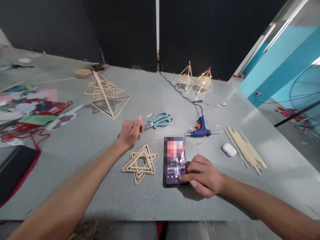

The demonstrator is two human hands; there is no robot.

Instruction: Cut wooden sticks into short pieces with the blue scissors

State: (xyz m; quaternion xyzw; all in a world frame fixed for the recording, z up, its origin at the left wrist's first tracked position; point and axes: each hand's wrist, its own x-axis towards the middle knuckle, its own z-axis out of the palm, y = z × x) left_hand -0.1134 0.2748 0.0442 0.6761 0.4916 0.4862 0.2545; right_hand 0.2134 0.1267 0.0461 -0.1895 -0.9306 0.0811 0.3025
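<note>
My right hand (203, 176) has its index finger stretched out onto the lower part of a phone (176, 180) with a lit screen; the other fingers are loosely bent and hold nothing. My left hand (130, 132) is closed by the blade tips of blue-handled scissors (160, 120). Whether anything sits inside its fingers is hidden. Just below that hand lies a flat six-pointed star (150, 161) made of thin wooden sticks, left of the phone. A blue hot glue gun (202, 129) rests on its side beyond my right hand, its cord running toward the back.
A larger stick frame (110, 106) stands at the back left, two smaller lit ones (185, 80) at the back right. Loose sticks (243, 146) and a white earbud case (229, 150) lie right. Coloured scraps (37, 118) and a black case (17, 166) cover the left of the grey table (100, 206).
</note>
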